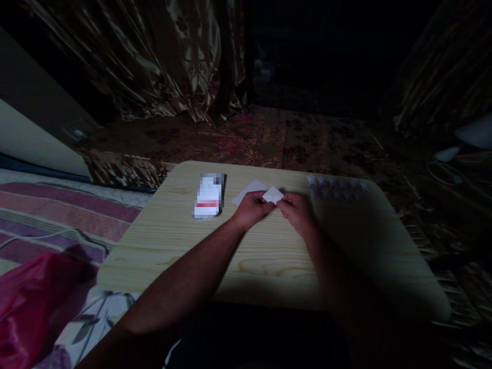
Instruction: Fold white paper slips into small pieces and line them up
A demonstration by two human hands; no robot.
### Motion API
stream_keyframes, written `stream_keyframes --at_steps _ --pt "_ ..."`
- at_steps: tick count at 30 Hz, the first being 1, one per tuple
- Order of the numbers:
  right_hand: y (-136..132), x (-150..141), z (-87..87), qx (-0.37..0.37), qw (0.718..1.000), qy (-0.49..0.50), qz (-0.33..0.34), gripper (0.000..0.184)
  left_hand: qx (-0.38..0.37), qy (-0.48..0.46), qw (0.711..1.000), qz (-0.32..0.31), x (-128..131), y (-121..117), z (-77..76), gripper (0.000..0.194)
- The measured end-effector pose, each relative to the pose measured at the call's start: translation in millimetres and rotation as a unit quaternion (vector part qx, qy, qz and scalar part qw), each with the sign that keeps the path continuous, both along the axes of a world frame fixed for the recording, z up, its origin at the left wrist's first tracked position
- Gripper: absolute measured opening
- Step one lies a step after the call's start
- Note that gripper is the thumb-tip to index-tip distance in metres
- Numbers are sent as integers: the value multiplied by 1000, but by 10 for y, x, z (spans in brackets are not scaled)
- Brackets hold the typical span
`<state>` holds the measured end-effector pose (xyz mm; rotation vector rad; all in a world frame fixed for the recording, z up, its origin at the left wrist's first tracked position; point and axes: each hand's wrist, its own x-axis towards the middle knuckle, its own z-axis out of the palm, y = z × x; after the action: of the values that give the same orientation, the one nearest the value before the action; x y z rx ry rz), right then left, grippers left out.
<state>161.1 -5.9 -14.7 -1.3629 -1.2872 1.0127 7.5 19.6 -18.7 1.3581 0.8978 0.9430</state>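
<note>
A small folded white paper (273, 195) is pinched between both my hands over the far middle of a light wooden table (269, 256). My left hand (251, 207) grips its left corner with closed fingers. My right hand (296, 209) grips its right corner, fingers also closed. A flat white sheet of paper (248, 192) lies on the table just behind my left hand.
A blurred white and red packet (208, 196) lies left of the paper. A row of small pale folded pieces (338, 187) sits at the table's far right. A striped mattress (57, 215) and pink cloth (34, 302) lie left; patterned curtains (154, 61) hang behind.
</note>
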Motion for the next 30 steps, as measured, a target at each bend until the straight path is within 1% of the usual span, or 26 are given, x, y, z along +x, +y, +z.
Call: stream_keyframes --at_steps 3,5,8,12,14,17,20,22,24,26,27,30 --pt "10 -2 -9 -1 1000 2 12 16 -26 -31 999 -6 6 -13 48 29" --pt "16 -1 -16 0 1000 -4 20 15 -43 -56 997 16 12 -10 58 30" --pt "24 -4 -33 7 999 -21 28 14 -48 -82 994 62 24 3 37 30" --pt "20 -28 -44 27 998 -40 40 15 -57 -105 990 72 34 19 -4 27" --pt "7 -38 -29 25 998 -27 56 14 -62 -115 989 75 34 24 -12 26" --pt "-9 -21 27 -1 996 33 78 13 -78 -126 985 83 25 26 -9 25" --pt "11 52 124 -59 990 105 70 20 -92 -126 985 80 4 19 9 25" --pt "56 129 203 -92 989 93 73 25 -99 -124 985 70 -3 19 40 25" --pt "117 211 280 -100 990 66 69 24 -107 -116 986 56 11 39 91 25" --pt "178 278 333 -85 992 79 46 22 -116 -92 988 36 53 87 155 25" --pt "203 301 343 -63 993 95 28 23 -120 -78 989 32 84 120 185 25" --pt "248 317 294 -18 985 173 4 24 -91 -42 995 27 183 225 227 25"
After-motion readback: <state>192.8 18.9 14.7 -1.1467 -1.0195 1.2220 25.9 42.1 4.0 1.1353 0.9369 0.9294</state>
